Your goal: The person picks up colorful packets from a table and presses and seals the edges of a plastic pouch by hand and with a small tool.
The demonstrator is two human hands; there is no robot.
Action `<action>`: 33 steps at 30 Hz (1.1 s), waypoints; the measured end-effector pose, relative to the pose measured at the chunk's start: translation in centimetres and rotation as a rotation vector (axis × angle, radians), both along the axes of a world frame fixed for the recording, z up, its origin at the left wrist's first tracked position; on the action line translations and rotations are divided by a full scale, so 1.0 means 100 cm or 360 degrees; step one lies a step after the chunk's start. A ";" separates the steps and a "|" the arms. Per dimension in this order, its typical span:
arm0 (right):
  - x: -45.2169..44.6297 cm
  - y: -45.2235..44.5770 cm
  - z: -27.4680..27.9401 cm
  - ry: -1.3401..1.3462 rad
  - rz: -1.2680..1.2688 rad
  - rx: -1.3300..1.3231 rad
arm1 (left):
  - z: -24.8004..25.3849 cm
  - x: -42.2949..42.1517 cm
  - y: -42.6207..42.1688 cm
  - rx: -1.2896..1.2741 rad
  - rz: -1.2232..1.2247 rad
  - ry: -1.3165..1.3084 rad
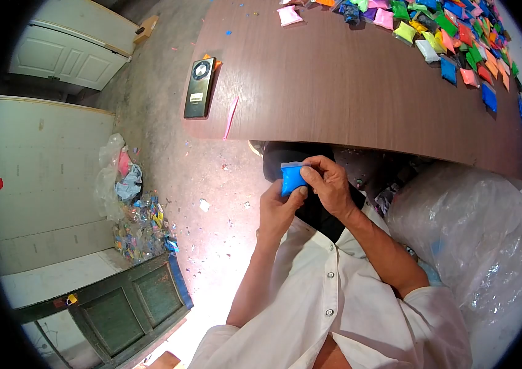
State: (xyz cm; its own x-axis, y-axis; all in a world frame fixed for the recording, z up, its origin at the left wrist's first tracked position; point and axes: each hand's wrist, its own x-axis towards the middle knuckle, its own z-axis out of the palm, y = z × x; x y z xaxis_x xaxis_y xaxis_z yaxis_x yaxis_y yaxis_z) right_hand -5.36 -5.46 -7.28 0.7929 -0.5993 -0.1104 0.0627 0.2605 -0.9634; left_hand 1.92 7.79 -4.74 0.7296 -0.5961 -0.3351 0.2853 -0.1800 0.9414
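Both hands are on one blue packet point(292, 181), held in front of the body, over the lap and just short of the near edge of the table point(335, 80). Left hand point(277, 208): grasping the packet's lower part, thumb on the near face, fingers mostly hidden behind it. Right hand point(333, 192): pinching the packet's upper right corner, thumb on the near face, forefinger curled over behind. Packet is roughly upright, plump, clear strip along its top edge.

Beyond the hands, on the table: pink stick point(231, 118) ahead and left, close to the table edge. Phone point(199, 89) further left of that, small orange item point(217, 63) showing from behind its far end. Pile of multicolored packets point(465, 37) well ahead and right; single pale pink packet point(290, 16) far ahead, apart from the pile.

Right of the hands, below table level: big clear plastic bag point(476, 234). Well left of them: heap of wrappers point(144, 230) on the floor point(212, 178), with small scraps scattered between. White shirt point(310, 289) just behind the hands.
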 end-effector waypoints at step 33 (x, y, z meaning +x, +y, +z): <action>-0.001 0.001 0.005 0.0029 -0.0052 0.0028 | 0.011 0.000 -0.006 -0.0036 0.0156 -0.0258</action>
